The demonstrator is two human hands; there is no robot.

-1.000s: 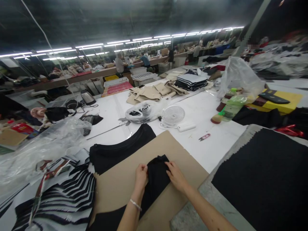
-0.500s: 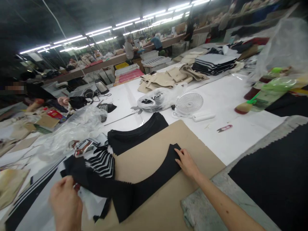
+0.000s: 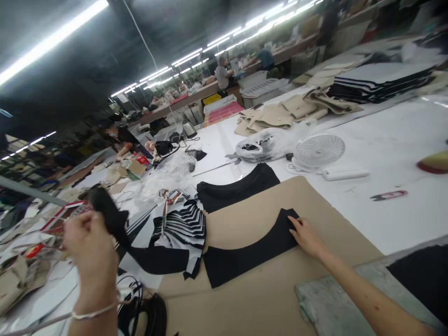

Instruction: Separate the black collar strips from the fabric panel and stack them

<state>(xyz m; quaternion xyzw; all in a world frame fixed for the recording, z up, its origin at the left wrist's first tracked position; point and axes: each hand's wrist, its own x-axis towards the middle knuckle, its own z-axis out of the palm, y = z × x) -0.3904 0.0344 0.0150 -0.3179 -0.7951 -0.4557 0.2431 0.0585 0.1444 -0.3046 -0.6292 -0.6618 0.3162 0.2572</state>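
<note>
My left hand is raised at the left, its fingers closed on a black fabric piece that is blurred by motion. Under my right hand, a curved black fabric panel lies flat on a brown cardboard sheet. The right fingers are stretched out and rest on the panel's upper right end. To the panel's left is a fanned pile of black pieces with white edges. Another black curved piece lies along the cardboard's far edge.
Beyond the cardboard are a white fan, a clear plastic bag and pink thread snips. Beige pieces and a black-and-grey stack lie farther back. Black cords are near my left forearm. Other people work in the background.
My left hand has lifted the black piece up and left, away from the panel on the cardboard. My right hand stays on that panel's end. The view has swung left.
</note>
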